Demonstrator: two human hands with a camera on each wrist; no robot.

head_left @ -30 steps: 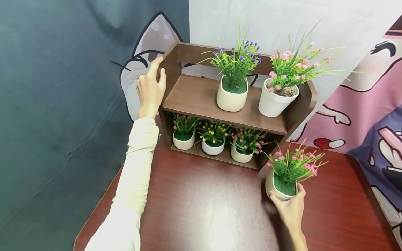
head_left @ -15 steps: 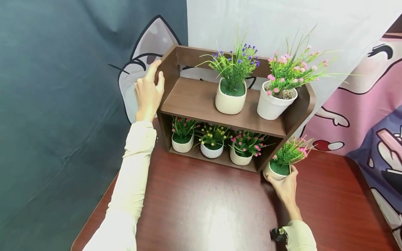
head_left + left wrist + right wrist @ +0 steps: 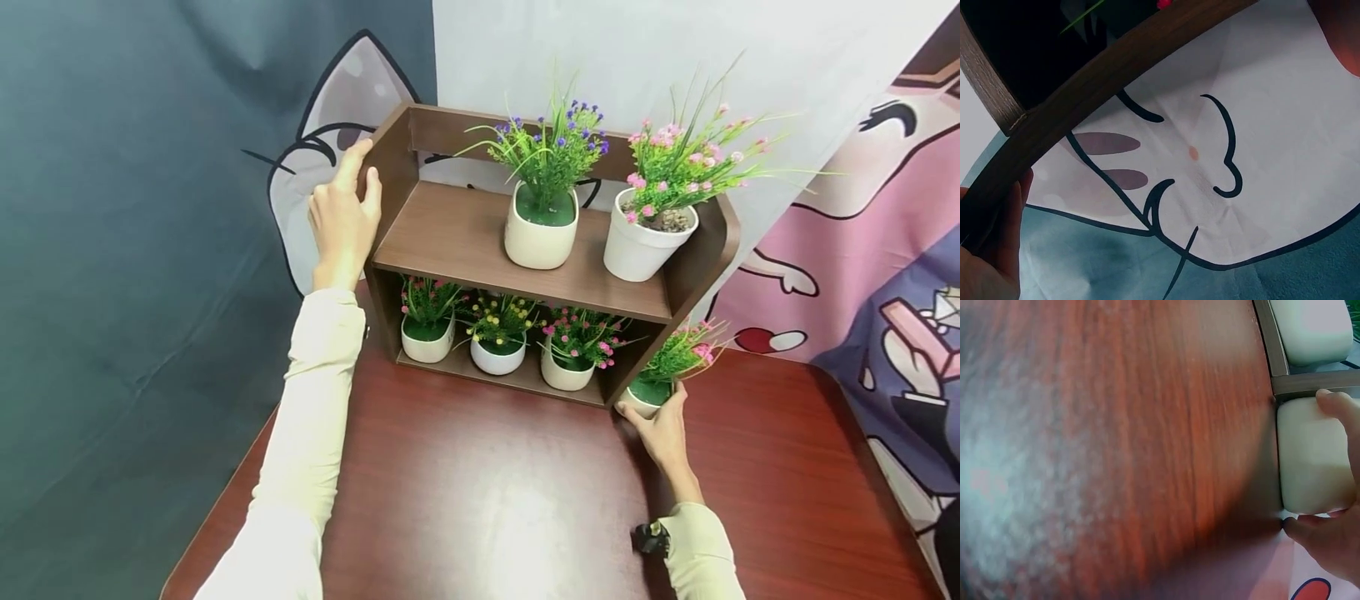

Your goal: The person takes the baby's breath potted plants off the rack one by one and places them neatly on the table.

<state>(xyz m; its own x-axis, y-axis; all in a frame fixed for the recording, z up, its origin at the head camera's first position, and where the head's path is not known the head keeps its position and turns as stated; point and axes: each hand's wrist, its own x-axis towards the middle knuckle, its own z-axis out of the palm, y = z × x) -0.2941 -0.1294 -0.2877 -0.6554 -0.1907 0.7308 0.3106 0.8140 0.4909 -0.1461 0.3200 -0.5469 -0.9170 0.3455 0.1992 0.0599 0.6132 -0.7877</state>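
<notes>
In the head view my left hand holds the upper left side panel of a brown two-tier wooden shelf, its index finger lying along the panel's edge. The left wrist view shows only part of that hand, beside the dark panel. My right hand grips the cream pot of a potted plant with pink flowers. This pot stands on the table against the outside of the shelf's right panel. Thumb and fingers lie on opposite sides of the cream pot in the right wrist view.
On the upper tier stand a purple-flowered plant in a cream pot and a pink-flowered plant in a white pot. Below are red, yellow and pink flowered plants. The reddish-brown table extends forward; printed curtains hang behind.
My right hand has moved the pink-flowered potted plant backward and slightly left, up beside the shelf's right panel. My left hand has stayed at the left panel. The head view has shifted slightly.
</notes>
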